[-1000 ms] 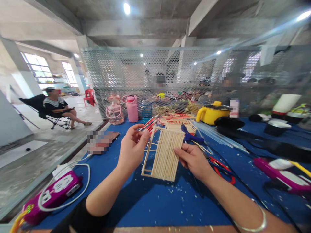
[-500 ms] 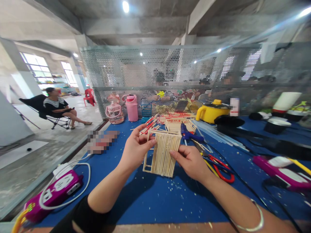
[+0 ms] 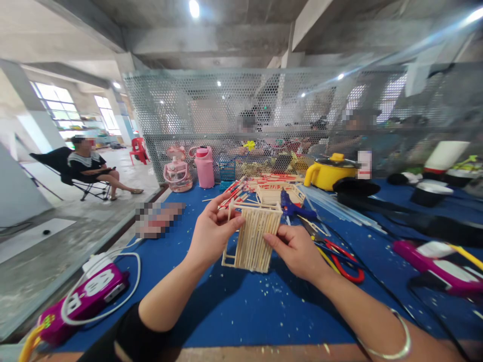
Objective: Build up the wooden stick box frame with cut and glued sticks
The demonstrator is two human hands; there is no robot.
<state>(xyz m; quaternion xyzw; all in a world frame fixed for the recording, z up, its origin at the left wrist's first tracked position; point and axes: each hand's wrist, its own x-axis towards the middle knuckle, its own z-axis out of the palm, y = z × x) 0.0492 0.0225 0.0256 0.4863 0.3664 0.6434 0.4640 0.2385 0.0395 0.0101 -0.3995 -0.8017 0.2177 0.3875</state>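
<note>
Between my hands, raised over the blue table, is a small box-like frame of thin wooden sticks (image 3: 253, 241). One side is a panel of sticks laid close together; its left part is bare framework. My left hand (image 3: 215, 229) grips the upper left edge, thumb in front and fingers behind. On the right edge, my right hand (image 3: 296, 249) pinches the panel with thumb in front, its other fingers curled behind. Past the frame lie a blue glue gun (image 3: 296, 206), a stick-built tray (image 3: 277, 195) and a pile of red-tipped sticks (image 3: 237, 191).
Scissors with red handles (image 3: 345, 261) and clear glue sticks (image 3: 339, 208) lie to the right. A yellow pot (image 3: 332, 173) and a pink bottle (image 3: 204, 168) stand by the perforated screen (image 3: 181, 110). Purple power strips (image 3: 85, 301) flank the table. A person sits at far left.
Almost nothing differs. Both hands keep the same hold on the stick frame, and its lower edge sits very slightly higher.
</note>
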